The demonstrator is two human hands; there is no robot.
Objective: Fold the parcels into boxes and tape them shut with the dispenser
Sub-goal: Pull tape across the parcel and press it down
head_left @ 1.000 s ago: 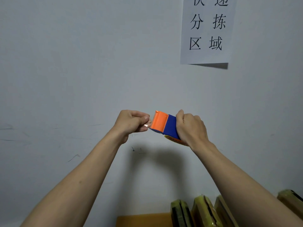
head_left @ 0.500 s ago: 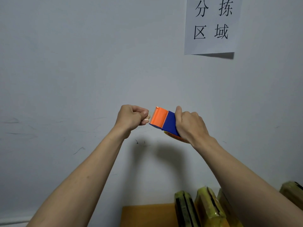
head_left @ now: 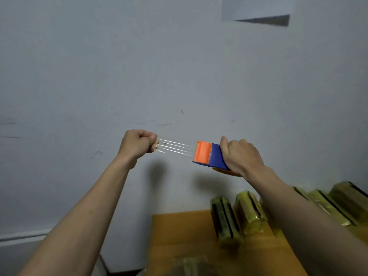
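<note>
Nearest the camera, two bare forearms extend forward and upward from the lower corners of the view. Below and between them lies a brown cardboard sheet, flat, with its far edge near the wall. On its right part stand several yellow-green wrapped bundles with dark bands, set side by side in a row running to the right; the right forearm covers part of the row. Their contents cannot be made out, as this area is blurred.

Further out, at mid height, the left hand is clenched into a fist, pinching the free end of a strip of clear tape. The strip runs taut and nearly level from the fist to the mouth of the tape dispenser, to the right. The dispenser has an orange front section and a blue body, with an orange-yellow edge visible below. The right hand grasps the blue body from above, fingers wrapped over it. Both hands are held in the air, well apart, clear of the cardboard.

Behind everything is a pale grey wall with faint scuff marks. At the top right, the lower edge of a paper sheet hangs on the wall.
</note>
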